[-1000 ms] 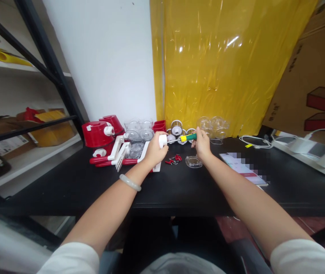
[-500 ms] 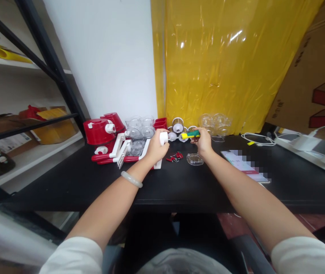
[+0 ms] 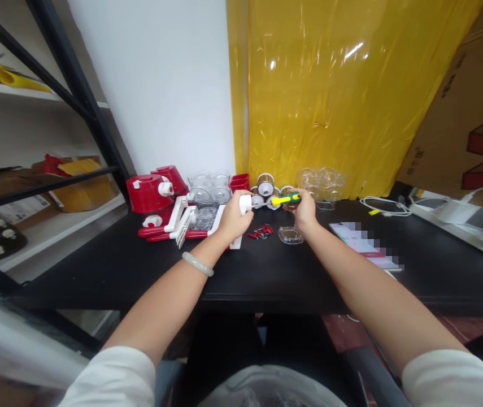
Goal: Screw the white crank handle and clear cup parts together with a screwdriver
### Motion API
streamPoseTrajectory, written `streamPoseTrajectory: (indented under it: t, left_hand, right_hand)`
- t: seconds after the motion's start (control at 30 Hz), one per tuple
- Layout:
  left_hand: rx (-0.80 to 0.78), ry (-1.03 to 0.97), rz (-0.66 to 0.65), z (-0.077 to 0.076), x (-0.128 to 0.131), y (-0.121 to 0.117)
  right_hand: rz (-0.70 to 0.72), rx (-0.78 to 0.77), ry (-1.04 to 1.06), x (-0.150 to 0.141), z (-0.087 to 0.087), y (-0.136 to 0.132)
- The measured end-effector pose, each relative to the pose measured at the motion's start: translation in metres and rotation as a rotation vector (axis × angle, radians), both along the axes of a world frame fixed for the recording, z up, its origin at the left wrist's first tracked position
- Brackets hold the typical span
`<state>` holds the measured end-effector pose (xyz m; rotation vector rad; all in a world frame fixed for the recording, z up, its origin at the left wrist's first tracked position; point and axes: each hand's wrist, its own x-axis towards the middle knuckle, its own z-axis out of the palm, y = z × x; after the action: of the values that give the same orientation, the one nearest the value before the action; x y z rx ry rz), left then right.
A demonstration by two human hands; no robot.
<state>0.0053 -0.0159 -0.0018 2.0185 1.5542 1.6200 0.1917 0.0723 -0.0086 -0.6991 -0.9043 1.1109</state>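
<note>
1. The yellow sheeting hangs behind the work, next to a white panel.
2. The black table spreads beneath both arms.
3. The red housings stand at the table's left rear, with white fittings on them.
4. The white frames with red handles lie in front of the housings, beside the left hand.
5. The left hand is closed around a white part, held above the table.
6. The right hand grips the screwdriver by its green-and-yellow handle; the shaft points at the white part. Whether the tip is seated, I cannot tell.
7. The clear dish lies on the table, just nearer the person than the right hand.
8. The white part shows its round end between the left thumb and fingers.
9. The small red pieces lie loose between the hands, with thin metal bits among them.
</note>
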Motion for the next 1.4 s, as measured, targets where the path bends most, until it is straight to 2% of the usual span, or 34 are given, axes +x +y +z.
streamPoseTrajectory:
  t: [0.2,0.4,0.6,0.7,1.17,1.4]
  left_hand:
    - [0.023,0.001,-0.016,0.0004,0.0001,-0.0007]
    - [0.050,-0.001,-0.025,0.0011,0.0006,-0.0014]
    - [0.028,0.016,-0.001,0.0016,-0.0006,-0.0009]
    - [0.027,0.016,-0.010,0.0021,-0.0008,-0.0006]
    - [0.027,-0.005,-0.010,0.0009,-0.0010,0.0011]
    - [0.025,0.003,0.002,0.0023,-0.0005,0.0000]
  right_hand:
    - [-0.003,0.008,-0.046,-0.0007,-0.0002,-0.0007]
    - [-0.021,0.082,-0.079,-0.0015,-0.0032,-0.0004]
    - [0.053,-0.002,0.020,-0.0003,0.0009,-0.0024]
    - [0.030,-0.013,0.006,0.0004,0.0024,-0.0028]
    - [-0.023,0.064,-0.049,-0.0009,0.0024,-0.0035]
    - [0.025,0.044,0.011,0.0008,0.0018,-0.0026]
